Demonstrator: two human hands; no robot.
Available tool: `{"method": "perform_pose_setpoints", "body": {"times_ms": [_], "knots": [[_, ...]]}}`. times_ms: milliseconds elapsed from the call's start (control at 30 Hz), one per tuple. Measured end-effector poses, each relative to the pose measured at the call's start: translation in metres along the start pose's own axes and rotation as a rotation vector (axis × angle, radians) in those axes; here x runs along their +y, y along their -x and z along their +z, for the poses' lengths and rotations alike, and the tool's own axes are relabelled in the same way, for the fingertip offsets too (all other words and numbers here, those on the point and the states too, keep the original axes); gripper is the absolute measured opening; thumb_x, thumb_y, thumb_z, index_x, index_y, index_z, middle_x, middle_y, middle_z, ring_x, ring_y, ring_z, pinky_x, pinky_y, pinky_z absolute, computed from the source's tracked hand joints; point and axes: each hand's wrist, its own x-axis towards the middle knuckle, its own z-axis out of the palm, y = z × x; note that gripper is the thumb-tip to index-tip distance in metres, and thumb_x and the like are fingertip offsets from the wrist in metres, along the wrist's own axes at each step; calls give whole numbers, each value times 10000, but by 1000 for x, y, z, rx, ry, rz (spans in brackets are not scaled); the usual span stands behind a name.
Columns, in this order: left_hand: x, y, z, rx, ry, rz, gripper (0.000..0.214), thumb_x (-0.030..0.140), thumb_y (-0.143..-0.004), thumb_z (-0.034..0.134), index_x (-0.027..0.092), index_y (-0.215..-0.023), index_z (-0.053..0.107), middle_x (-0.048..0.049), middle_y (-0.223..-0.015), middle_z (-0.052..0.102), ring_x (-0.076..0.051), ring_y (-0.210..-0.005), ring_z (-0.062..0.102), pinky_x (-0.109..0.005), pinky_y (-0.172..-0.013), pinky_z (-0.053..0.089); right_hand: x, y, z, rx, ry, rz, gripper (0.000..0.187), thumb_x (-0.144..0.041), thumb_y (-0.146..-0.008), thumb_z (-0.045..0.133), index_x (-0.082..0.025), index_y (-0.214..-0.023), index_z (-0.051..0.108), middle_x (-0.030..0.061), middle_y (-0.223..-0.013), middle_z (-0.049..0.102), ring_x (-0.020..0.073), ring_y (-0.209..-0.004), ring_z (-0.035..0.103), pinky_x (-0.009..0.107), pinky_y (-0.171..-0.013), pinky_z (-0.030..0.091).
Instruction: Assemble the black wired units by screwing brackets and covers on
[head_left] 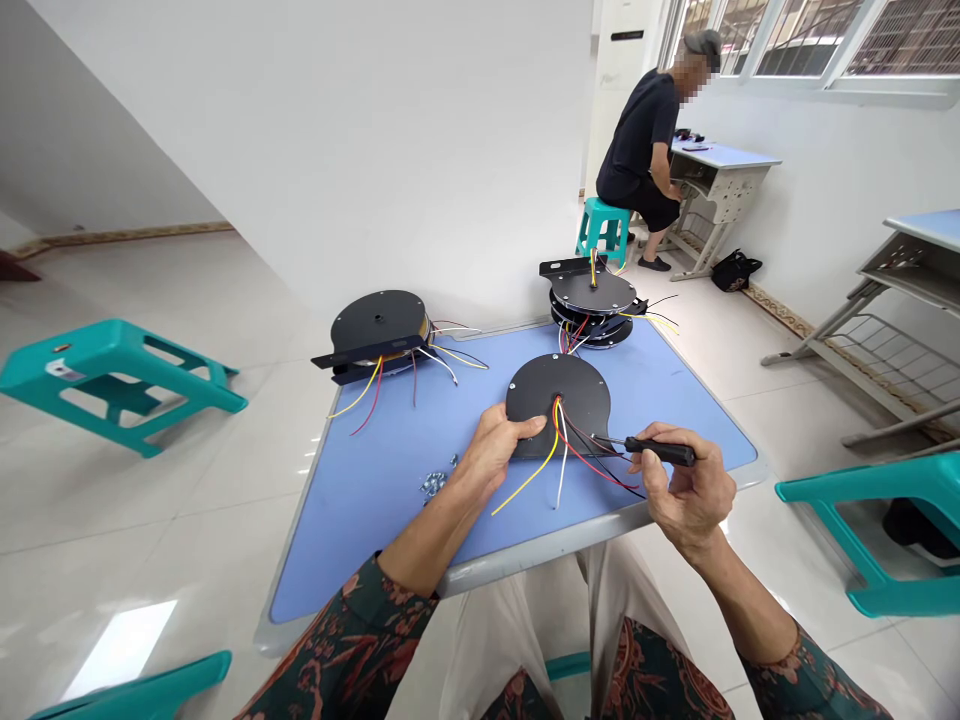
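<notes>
A round black plate assembly (551, 385) with a flat near edge rests on the blue table in front of me. Yellow, white, red and black wires come out of its centre hole and trail toward me. My left hand (499, 445) grips its left side, thumb on top and the other fingers mostly hidden. In my right hand (686, 490) is a screwdriver (660, 451) with a black handle, held almost level. Its shaft points left to the plate's near right corner, among the wires; I cannot tell whether the tip sits in a screw.
Loose screws (433, 485) lie beside my left forearm. Another wired black assembly (379, 325) sits at the table's back left, and stacked ones (592, 300) at the back right. Teal stools (120, 380) stand around. A person (637, 140) sits at a far desk (724, 155).
</notes>
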Motion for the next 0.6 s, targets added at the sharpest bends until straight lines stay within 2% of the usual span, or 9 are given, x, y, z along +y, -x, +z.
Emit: {"method": "perform_pose_setpoints", "body": {"times_ms": [400,600], "knots": [[0,-1,-1,6,-2,1,340,185,-474,861,146,-788,739,-29,-730,745,-185,-680,656,-322,-753,521,1,1,1,-10,6,7,238,-172,-896,645,-232,-1101,538,45,-909,705,206,-784,756,353,-639,628],[0,0,0,-4,-9,13,324,189,-481,853,150,-776,727,-27,-717,733,-191,-689,656,-323,-751,517,-3,-2,1,-62,51,-6,194,-189,-913,622,-229,-1086,542,42,-907,724,159,-662,721,314,-593,619]]}}
